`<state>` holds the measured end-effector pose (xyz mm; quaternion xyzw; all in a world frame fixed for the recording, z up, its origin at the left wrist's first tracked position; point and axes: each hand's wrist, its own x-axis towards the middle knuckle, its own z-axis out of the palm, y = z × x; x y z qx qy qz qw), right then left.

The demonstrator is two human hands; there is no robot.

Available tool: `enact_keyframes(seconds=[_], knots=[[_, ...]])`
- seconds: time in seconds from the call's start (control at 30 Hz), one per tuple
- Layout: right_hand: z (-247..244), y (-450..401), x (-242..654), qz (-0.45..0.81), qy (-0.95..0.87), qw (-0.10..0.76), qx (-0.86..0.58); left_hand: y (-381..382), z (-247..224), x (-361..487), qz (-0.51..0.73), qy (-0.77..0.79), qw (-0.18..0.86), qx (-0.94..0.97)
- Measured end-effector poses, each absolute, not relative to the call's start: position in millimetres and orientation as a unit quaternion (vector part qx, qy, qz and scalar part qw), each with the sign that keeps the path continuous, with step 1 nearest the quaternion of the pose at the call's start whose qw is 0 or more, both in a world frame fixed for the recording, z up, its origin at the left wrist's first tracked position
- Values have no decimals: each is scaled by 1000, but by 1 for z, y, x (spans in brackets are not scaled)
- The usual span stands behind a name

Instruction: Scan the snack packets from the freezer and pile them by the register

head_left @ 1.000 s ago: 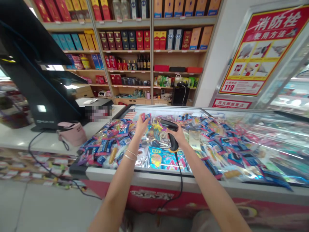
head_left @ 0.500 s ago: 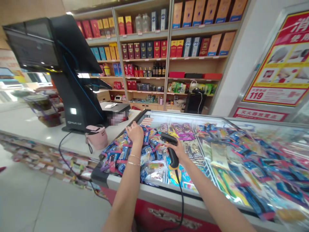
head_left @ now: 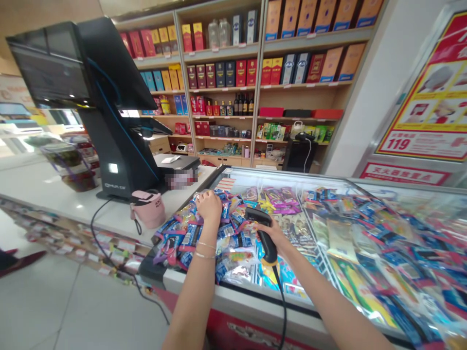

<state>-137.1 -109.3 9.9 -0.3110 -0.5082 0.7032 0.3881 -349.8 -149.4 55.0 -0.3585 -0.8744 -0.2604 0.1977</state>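
Right hand [head_left: 275, 235] grasps the scanner [head_left: 268, 245] by its handle; handle slants down, head faces left toward the packets [head_left: 193, 234]; left hand [head_left: 209, 206], nearer, rests on these packets at the freezer's [head_left: 175, 280] left end; whether it grips any cannot be determined.

Wall poster [head_left: 428, 104] partly beyond right edge
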Motion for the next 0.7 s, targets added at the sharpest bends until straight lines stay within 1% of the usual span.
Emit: enact_keyframes(seconds=[0.2,0.33,0.5,0.7], knots=[[5,-106,-138,715,-507,376,-299,-149,55,-353,-278,-858,212,-378],[12,-110,-135,723,-499,375,-295,-148,54,-355,-284,-843,223,-399],[17,-112,-133,727,-497,370,-295,-147,53,-354,-259,-861,199,-389],[16,-107,-129,734,-476,391,-287,-147,62,-353,-218,-877,190,-385]])
